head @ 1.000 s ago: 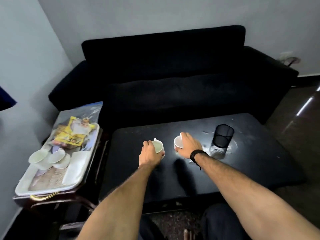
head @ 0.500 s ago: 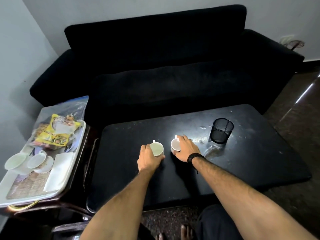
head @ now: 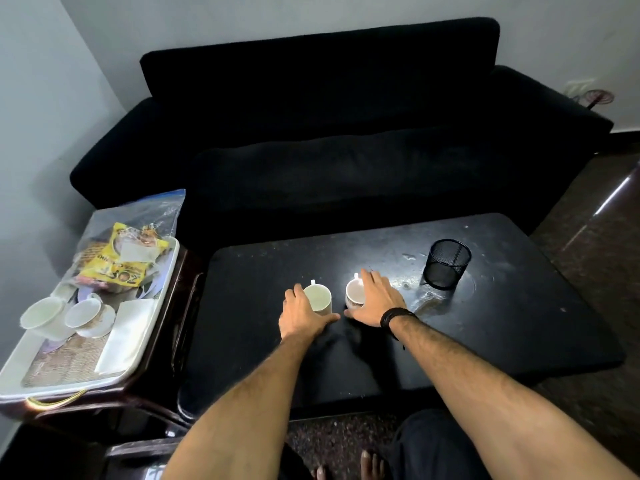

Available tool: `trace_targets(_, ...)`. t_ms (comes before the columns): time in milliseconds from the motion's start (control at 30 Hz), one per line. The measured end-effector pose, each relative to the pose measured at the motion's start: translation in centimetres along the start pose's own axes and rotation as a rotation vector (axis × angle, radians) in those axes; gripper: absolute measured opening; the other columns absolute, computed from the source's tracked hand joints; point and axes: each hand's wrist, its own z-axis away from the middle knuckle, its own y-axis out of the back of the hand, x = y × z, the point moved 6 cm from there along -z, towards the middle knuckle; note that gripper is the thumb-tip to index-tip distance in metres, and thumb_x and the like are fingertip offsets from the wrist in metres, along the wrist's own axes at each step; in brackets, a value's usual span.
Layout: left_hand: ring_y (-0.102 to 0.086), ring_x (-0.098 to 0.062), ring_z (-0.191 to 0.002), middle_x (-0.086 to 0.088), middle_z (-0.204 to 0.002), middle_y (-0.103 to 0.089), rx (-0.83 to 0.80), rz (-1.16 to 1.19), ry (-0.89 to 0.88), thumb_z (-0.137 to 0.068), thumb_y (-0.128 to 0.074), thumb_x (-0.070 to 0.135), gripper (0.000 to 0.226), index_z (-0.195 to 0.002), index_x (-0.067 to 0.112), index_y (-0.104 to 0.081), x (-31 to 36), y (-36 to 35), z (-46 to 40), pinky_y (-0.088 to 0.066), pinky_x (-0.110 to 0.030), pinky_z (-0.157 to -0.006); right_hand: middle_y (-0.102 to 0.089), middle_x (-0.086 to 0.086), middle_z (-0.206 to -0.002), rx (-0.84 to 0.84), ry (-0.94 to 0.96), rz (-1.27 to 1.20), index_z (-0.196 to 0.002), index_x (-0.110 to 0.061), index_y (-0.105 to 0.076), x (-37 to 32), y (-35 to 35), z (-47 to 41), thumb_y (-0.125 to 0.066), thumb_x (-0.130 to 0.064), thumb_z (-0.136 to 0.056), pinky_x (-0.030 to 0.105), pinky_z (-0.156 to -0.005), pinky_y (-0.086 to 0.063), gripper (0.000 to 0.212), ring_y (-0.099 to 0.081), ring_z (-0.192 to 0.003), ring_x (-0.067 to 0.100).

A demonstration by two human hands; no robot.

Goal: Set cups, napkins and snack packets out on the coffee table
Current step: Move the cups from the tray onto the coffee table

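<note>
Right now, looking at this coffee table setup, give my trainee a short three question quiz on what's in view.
1. True or false: two cups stand on the coffee table.
2. Where is the folded napkin? A) coffee table B) tray C) sofa
3. What stands right of the right hand?

Key: 1 true: left cup, right cup. 2 B. 3 The black mesh holder.

Two white cups (head: 320, 297) (head: 355, 295) stand upright, side by side, mid coffee table (head: 519, 323).
</note>
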Motion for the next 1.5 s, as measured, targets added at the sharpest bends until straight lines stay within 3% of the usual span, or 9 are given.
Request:
trace_targets(100,-0.045,-0.028,-0.129,-0.008,-0.140,-0.038,-0.001,0.041,-0.043,-0.058,-0.068,0.077,0.123,-0.151,0.016,-0.015,-0.1,0.9,0.3,-0.042,-0.048,-0.104,-0.039,0.004,-0.133,0.144,0.137,0.130,-0.146,-0.017,-0.032,-1.5,2.1,0.2,-0.055,-0.063,-0.070,0.041,-0.095,-0.043,0.092,-0.047,-0.116,0.028)
trace_targets(267,-0.043,-0.029,-0.131,-0.013,-0.145,-0.035,0.139,0.113,-0.072,-0.079,-0.049,0.077,0.101,-0.151,0.015,-0.018,-3.0,7.5,0.0,-0.041,-0.045,-0.108,-0.041,0.004,-0.138,0.239,0.210,0.058,-0.144,-0.017,-0.037,-6.8,5.0,-0.9,-0.050,-0.060,-0.084,0.041,-0.099,-0.042,0.075,-0.045,-0.120,0.027)
trace_targets(567,-0.046,-0.037,-0.125,-0.018,-0.133,-0.045,0.476,0.086,0.120,-0.092,-0.050,0.055,0.067,-0.137,0.006,-0.038,-18.4,23.3,1.6,-0.040,-0.046,-0.102,-0.049,0.003,-0.128,0.115,0.436,-0.079,-0.135,-0.019,-0.045,-27.3,-0.7,-0.7,-0.053,-0.055,-0.088,0.040,-0.092,-0.045,0.060,-0.049,-0.120,0.025)
trace_targets(767,-0.050,-0.040,-0.119,-0.021,-0.124,-0.051,0.584,0.083,0.304,-0.092,-0.059,0.043,0.054,-0.128,0.006,-0.043,-30.9,28.2,3.9,-0.042,-0.047,-0.095,-0.049,0.007,-0.127,-0.020,0.590,-0.108,-0.132,-0.017,-0.048,-40.3,-7.5,1.2,-0.058,-0.049,-0.086,0.041,-0.098,-0.044,0.058,-0.049,-0.120,0.029)
trace_targets(900,-0.049,-0.037,-0.121,-0.019,-0.130,-0.050,0.571,0.060,0.376,-0.087,-0.065,0.037,0.058,-0.131,0.006,-0.043,-35.4,29.8,2.8,-0.040,-0.046,-0.099,-0.048,0.011,-0.134,-0.101,0.623,-0.162,-0.136,-0.016,-0.044,-46.2,-10.9,1.7,-0.062,-0.047,-0.085,0.039,-0.100,-0.042,0.063,-0.048,-0.125,0.030)
trace_targets(1067,-0.039,-0.034,-0.134,-0.016,-0.143,-0.038,0.434,0.107,0.437,-0.079,-0.075,0.037,0.089,-0.147,0.008,-0.026,-38.4,30.9,-1.4,-0.039,-0.049,-0.107,-0.046,0.016,-0.138,-0.171,0.619,-0.112,-0.143,-0.020,-0.037,-51.3,-13.0,0.3,-0.073,-0.041,-0.078,0.041,-0.100,-0.045,0.077,-0.047,-0.128,0.035)
trace_targets(1167,-0.037,-0.035,-0.136,-0.017,-0.144,-0.038,0.409,0.157,0.414,-0.074,-0.080,0.037,0.099,-0.150,0.008,-0.023,-38.7,31.7,-4.4,-0.036,-0.048,-0.109,-0.049,0.015,-0.135,-0.204,0.615,0.010,-0.135,-0.018,-0.046,-52.8,-14.0,-0.8,-0.072,-0.034,-0.076,0.040,-0.098,-0.047,0.066,-0.050,-0.126,0.035)
trace_targets(1367,-0.055,-0.036,-0.114,-0.017,-0.126,-0.053,0.360,0.143,0.366,-0.075,-0.079,0.035,0.069,-0.129,0.006,-0.047,-38.7,31.7,-7.7,-0.045,-0.040,-0.086,-0.062,0.010,-0.123,-0.110,0.625,0.044,-0.120,-0.019,-0.062,-53.3,-14.9,-1.7,-0.075,-0.037,-0.070,0.038,-0.091,-0.052,0.054,-0.057,-0.115,0.031)
trace_targets(1500,-0.057,-0.034,-0.113,-0.014,-0.126,-0.053,0.413,0.089,0.408,-0.076,-0.079,0.039,0.068,-0.128,0.007,-0.049,-38.0,31.9,-5.8,-0.046,-0.040,-0.086,-0.061,0.013,-0.122,-0.131,0.629,0.009,-0.122,-0.014,-0.057,-53.3,-14.2,-1.5,-0.073,-0.035,-0.073,0.038,-0.088,-0.050,0.055,-0.057,-0.115,0.033)
